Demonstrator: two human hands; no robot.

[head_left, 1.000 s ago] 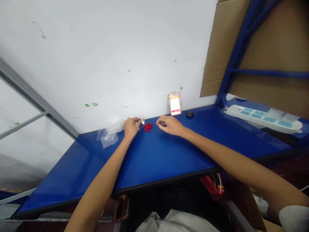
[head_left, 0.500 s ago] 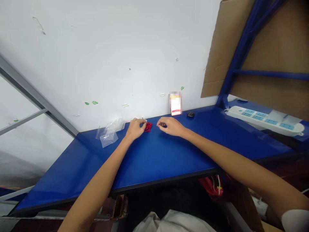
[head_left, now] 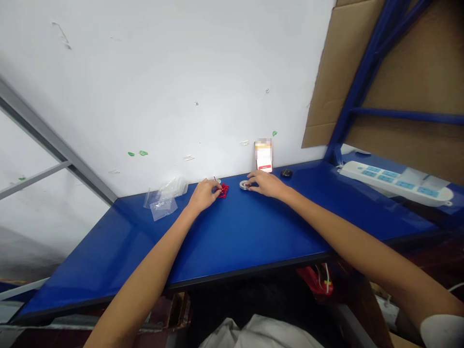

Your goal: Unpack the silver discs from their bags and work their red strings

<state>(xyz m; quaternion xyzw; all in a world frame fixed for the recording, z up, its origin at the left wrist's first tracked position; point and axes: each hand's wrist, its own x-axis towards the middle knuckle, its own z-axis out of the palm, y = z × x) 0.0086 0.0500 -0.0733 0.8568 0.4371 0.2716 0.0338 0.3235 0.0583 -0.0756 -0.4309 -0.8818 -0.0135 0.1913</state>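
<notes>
My left hand (head_left: 203,196) is closed in a pinch at the left edge of a small pile of red cords (head_left: 224,190) on the blue table. A thin red strand sticks up behind its fingers, and the pinched part is hidden. My right hand (head_left: 266,184) has its thumb and fingers curved and apart at the right rim of a small round silvery dish or ring (head_left: 243,185). Its fingertips partly cover that thing. Behind my left fingers lies a pale round item (head_left: 218,181), mostly covered.
Clear plastic bags (head_left: 165,195) lie left on the blue table (head_left: 217,241). A lit phone (head_left: 264,155) leans on the wall behind my right hand, beside a small black object (head_left: 286,172). A white power strip (head_left: 395,182) lies far right, by a blue metal frame (head_left: 353,92).
My right hand has shifted slightly right and up, its fingers parting and uncovering the round silvery thing. My left hand stays at the red cords with little movement.
</notes>
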